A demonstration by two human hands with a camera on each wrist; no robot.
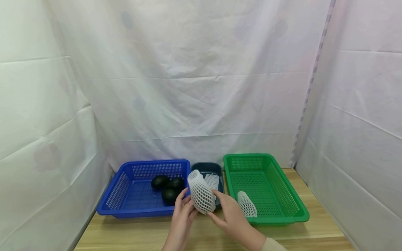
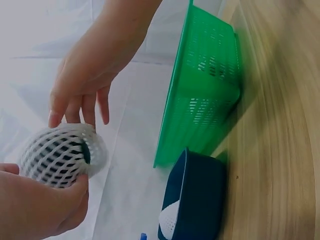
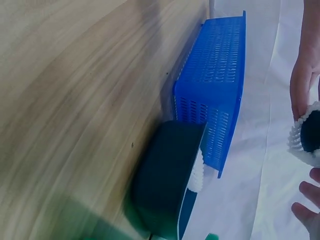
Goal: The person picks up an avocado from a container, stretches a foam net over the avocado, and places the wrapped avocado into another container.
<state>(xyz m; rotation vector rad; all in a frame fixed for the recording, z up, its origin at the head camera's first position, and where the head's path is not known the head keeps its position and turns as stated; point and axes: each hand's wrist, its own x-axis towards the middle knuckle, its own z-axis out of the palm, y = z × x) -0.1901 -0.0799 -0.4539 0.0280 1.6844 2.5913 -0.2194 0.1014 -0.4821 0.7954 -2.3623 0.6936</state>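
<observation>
A dark avocado in a white foam net sleeve point(image 1: 202, 195) is held up above the table's front. My left hand point(image 1: 183, 212) grips it from the left, and in the left wrist view the thumb point(image 2: 75, 187) presses on the net near its opening. On the other side my right hand point(image 1: 232, 214) has its fingers spread, with thumb and forefinger at the net's edge. The right wrist view shows dark skin inside the net's opening point(image 3: 311, 132). Several bare avocados point(image 1: 170, 196) lie in the blue basket point(image 1: 138, 211).
Between the two baskets stands a small dark teal tub point(image 1: 207, 164) with white foam nets point(image 1: 212, 181) inside. A green basket point(image 1: 276, 220) at the right contains one white netted item point(image 1: 246, 205). White cloth point(image 1: 201, 87) hangs behind and beside the wooden table point(image 1: 125, 230).
</observation>
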